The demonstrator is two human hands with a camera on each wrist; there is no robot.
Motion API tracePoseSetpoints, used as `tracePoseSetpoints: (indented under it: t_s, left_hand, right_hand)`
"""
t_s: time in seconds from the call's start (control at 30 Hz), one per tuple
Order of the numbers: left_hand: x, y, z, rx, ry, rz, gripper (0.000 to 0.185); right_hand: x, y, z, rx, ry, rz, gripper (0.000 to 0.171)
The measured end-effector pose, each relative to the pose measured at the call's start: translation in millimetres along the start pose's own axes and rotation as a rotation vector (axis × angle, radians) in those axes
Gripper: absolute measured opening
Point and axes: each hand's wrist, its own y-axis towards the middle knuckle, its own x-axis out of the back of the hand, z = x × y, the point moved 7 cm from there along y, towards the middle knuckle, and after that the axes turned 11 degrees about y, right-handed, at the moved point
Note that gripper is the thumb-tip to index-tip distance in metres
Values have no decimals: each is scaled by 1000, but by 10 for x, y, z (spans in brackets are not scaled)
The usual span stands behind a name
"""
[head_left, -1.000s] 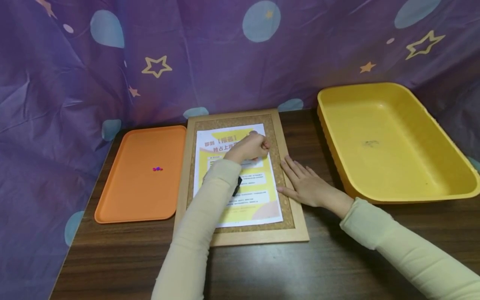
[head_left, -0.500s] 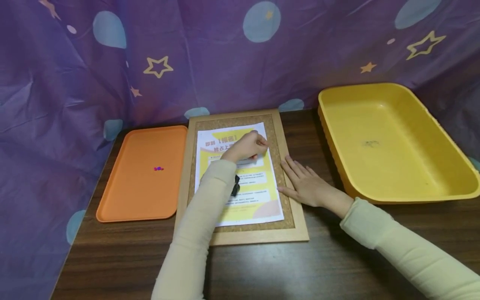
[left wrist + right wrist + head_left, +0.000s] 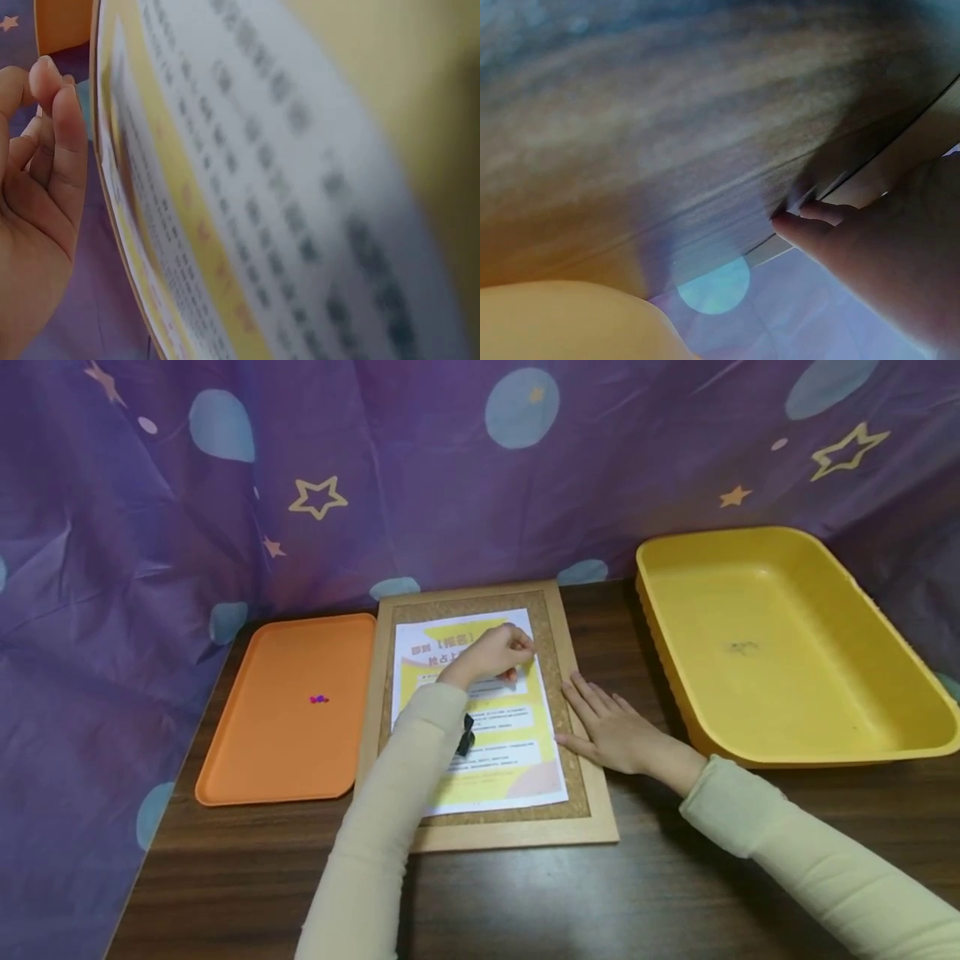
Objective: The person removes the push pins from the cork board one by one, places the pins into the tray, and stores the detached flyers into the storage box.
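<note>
Head: L hand (image 3: 491,653) curled over poster (image 3: 504,739), upper R, can't tell if pinching anything; R hand (image 3: 611,727) straight-fingered on corkboard (image 3: 517,837) frame; poster atop board; L wrist: fingertips close tog.; R wrist: hand in shadow nr table (image 3: 667,150).

A deep yellow bin (image 3: 802,635), smudged dark inside, stands at the right of the head view. A star-printed purple curtain (image 3: 427,443) spans the top; an orange tray (image 3: 288,752) lies at centre left on the wood-grained table (image 3: 517,902).
</note>
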Motion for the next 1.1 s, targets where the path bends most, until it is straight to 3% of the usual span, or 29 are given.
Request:
tracePoseSetpoints:
  t_s: [0.27, 0.5, 0.83, 1.1]
  left_hand:
    - [121, -177, -79, -35, 57, -55, 25]
    - [227, -473, -36, 61, 51, -110, 25]
    - [458, -915, 148, 117, 67, -194, 29]
    - [679, -1296, 518, 150, 23, -273, 26]
  right_hand:
    - [14, -16, -4, -5, 1, 0, 80]
    - [2, -27, -8, -13, 9, 9, 80]
    - [-4, -16, -15, -6, 12, 8, 81]
    - [-4, 2, -3, -7, 13, 14, 81]
